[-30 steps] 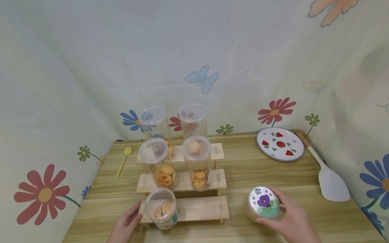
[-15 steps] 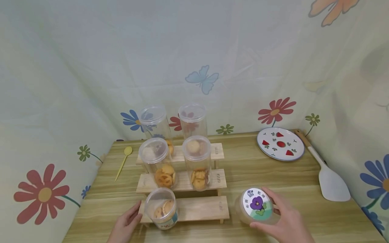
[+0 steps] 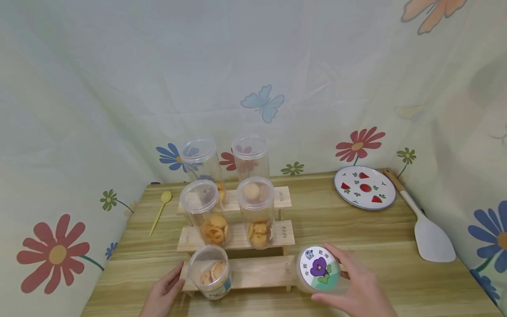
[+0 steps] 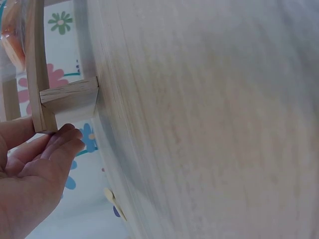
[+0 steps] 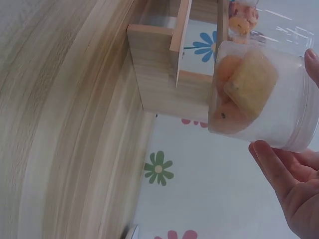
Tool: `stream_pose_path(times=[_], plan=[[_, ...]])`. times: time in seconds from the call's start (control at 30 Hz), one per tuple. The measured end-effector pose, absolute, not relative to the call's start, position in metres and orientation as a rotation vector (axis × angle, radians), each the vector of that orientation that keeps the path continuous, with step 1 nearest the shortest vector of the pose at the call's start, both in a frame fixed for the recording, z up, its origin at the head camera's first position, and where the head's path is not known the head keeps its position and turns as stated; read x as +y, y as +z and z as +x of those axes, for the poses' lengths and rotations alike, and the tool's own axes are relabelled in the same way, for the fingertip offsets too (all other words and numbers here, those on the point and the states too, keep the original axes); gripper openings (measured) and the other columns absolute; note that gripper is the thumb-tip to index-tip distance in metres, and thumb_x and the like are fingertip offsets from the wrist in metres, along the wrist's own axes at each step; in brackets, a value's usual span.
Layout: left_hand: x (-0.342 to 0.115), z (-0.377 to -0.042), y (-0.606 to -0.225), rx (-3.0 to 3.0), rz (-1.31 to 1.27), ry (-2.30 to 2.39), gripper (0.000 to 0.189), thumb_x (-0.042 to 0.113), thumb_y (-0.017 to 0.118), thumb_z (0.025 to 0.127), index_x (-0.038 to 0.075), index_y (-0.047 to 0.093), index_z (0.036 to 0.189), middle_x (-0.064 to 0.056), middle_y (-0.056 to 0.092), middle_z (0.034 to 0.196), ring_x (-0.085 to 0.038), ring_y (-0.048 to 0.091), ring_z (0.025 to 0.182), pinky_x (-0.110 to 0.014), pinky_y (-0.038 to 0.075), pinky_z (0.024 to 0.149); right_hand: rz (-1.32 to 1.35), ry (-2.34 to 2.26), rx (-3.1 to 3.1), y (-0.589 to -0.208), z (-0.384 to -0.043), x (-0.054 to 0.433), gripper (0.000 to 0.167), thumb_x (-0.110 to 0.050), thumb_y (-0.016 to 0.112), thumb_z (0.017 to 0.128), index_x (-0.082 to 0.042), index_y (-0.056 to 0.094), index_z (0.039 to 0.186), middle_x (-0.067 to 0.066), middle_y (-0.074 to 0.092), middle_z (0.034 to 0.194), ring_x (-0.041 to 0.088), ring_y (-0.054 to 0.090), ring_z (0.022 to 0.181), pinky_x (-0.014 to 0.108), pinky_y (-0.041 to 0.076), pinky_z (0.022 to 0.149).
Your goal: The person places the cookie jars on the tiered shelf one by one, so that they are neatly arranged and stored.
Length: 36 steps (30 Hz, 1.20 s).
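In the head view my right hand (image 3: 350,281) grips a round clear plastic jar (image 5: 244,94) near its lid (image 3: 318,267), which bears a purple flower. Cookies show inside the jar in the right wrist view, held above the tabletop close to the right end of the stepped wooden rack (image 3: 265,272). My left hand (image 3: 163,290) rests its fingertips against the left end of the lowest step, its fingers relaxed on either side of the plank end (image 4: 45,122) in the left wrist view. Beside it, a short cookie jar (image 3: 211,277) stands on that step.
Two tall jars (image 3: 256,215) stand on the middle step and two more (image 3: 250,154) on the top step. A yellow spoon (image 3: 160,211) lies at left. A patterned plate (image 3: 364,187) and a white spatula (image 3: 433,237) lie at back right, by the patterned cloth.
My right hand has carried the jar leftward, from the right of the rack up to the lowest step's right end. My left hand has stayed in place.
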<state>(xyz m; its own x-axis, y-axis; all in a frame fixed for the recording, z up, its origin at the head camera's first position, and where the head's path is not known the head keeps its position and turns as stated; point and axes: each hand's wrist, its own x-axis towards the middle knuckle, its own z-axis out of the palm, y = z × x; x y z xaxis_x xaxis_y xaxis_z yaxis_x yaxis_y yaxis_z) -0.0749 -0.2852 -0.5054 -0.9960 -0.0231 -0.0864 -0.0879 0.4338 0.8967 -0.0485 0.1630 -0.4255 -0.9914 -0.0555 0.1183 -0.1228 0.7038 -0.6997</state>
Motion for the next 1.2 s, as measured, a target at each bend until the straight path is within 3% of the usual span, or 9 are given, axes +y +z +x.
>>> stream_pose_path(times=[0.57, 0.87, 1.2], plan=[[-0.284, -0.075, -0.504, 2.607, -0.103, 1.662, 0.047, 0.007, 0.056, 0.098, -0.014, 0.041, 0.137, -0.029, 0.043, 0.139, -0.037, 0.048, 0.122, -0.019, 0.046, 0.090, 0.332, 1.367, -2.760, -0.429, -0.047, 0.137, 0.098, -0.062, 0.085, 0.052, -0.044, 0.041, 0.138, -0.020, 0.048, 0.131, 0.005, 0.052, 0.110, 0.023, 0.053, 0.082], [-0.284, -0.074, -0.504, 2.613, -0.093, 1.665, 0.046, 0.006, 0.056, 0.098, -0.014, 0.041, 0.137, -0.029, 0.043, 0.139, -0.038, 0.048, 0.122, -0.017, 0.046, 0.089, 0.519, 1.329, -2.731, -0.434, -0.049, 0.126, 0.098, -0.063, 0.083, 0.057, -0.040, 0.039, 0.142, -0.019, 0.045, 0.136, 0.005, 0.051, 0.115, 0.025, 0.052, 0.085], [-0.284, -0.074, -0.504, 2.605, -0.117, 1.656, 0.047, 0.006, 0.056, 0.098, -0.014, 0.041, 0.137, -0.029, 0.043, 0.139, -0.037, 0.048, 0.122, -0.020, 0.046, 0.090, 0.575, 1.257, -2.695, -0.430, -0.055, 0.114, 0.098, -0.069, 0.078, 0.058, -0.040, 0.039, 0.144, -0.022, 0.044, 0.138, 0.004, 0.046, 0.122, 0.036, 0.047, 0.096]])
